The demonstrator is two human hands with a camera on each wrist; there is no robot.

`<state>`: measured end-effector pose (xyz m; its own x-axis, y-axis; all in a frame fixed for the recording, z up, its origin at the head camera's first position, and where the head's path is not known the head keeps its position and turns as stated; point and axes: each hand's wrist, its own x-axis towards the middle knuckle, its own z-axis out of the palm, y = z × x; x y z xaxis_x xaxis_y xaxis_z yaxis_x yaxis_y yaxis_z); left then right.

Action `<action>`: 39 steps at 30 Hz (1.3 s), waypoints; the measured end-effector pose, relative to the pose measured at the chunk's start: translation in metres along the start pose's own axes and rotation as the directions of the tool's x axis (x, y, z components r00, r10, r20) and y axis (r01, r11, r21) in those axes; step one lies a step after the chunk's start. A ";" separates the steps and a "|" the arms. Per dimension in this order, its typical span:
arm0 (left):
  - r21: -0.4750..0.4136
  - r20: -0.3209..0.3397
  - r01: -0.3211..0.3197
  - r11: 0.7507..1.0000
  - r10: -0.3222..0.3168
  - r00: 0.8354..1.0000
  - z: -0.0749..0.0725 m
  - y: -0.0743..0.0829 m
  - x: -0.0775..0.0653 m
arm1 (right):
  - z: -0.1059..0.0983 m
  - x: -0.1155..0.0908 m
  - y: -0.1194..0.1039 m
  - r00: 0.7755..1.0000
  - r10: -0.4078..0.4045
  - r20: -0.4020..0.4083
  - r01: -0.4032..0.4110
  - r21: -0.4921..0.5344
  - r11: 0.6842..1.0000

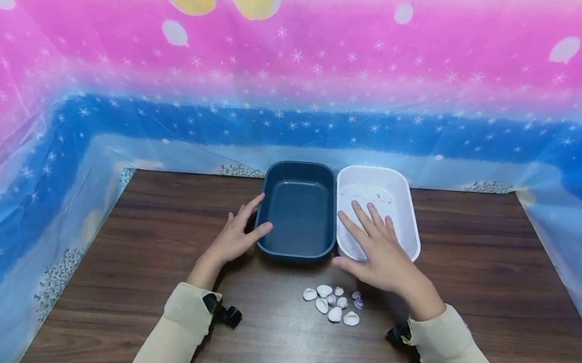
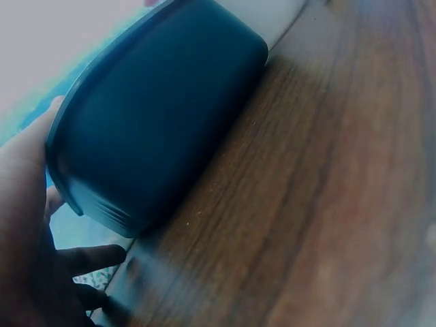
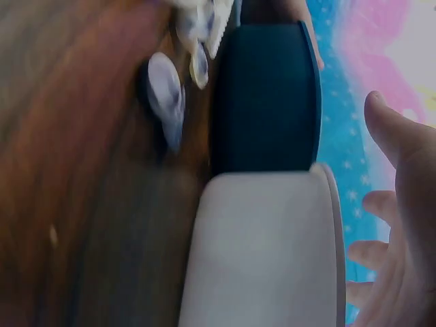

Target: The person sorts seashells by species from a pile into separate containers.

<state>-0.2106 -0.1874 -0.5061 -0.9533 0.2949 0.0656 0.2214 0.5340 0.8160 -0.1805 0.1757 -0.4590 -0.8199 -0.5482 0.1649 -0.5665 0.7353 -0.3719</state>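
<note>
My left hand [image 1: 233, 238] is at the left side of a dark blue-green tray [image 1: 262, 244], thumb at its rim and fingers spread along its outer wall. The left wrist view shows that wall of the tray [image 2: 157, 116] beside the loosely extended fingers. My right hand [image 1: 382, 255] hangs over the near part of a white tray [image 1: 413, 243], fingers spread, holding nothing. In the right wrist view its thumb and fingers stand above the white tray's rim [image 3: 334, 225]. Several small white and purple seashells [image 1: 334, 314] lie on the table in front of the trays.
Both trays stand side by side near the back of a brown wooden table [image 1: 271, 353]. A pink and blue patterned cloth [image 1: 302, 87] hangs behind and along both sides. Small dark specks or marks show inside the white tray.
</note>
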 end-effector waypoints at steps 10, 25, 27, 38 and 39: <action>0.015 -0.010 0.011 1.000 -0.011 1.000 0.001 0.001 0.001 | 0.013 0.002 -0.019 0.994 -0.099 0.040 0.099 -0.012 0.995; 0.023 -0.005 0.008 1.000 -0.008 1.000 0.001 0.002 0.001 | 0.027 0.003 -0.042 0.954 -0.296 0.050 0.296 -0.010 0.955; 0.019 -0.001 0.011 1.000 -0.011 1.000 0.002 0.002 0.001 | 0.027 0.001 -0.045 0.950 -0.310 0.045 0.310 -0.006 0.951; 0.034 -0.006 0.017 0.999 -0.017 1.000 0.004 0.002 0.001 | 0.037 -0.003 -0.056 0.934 -0.344 0.095 0.347 -0.022 0.937; 0.034 -0.006 0.016 0.999 -0.016 1.000 0.004 0.002 0.001 | 0.038 -0.004 -0.056 0.934 -0.341 0.106 0.346 -0.027 0.938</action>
<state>-0.2099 -0.1831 -0.5068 -0.9579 0.2815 0.0558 0.2126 0.5655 0.7969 -0.1425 0.1211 -0.4735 -0.5637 -0.8051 0.1843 -0.8171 0.5110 -0.2667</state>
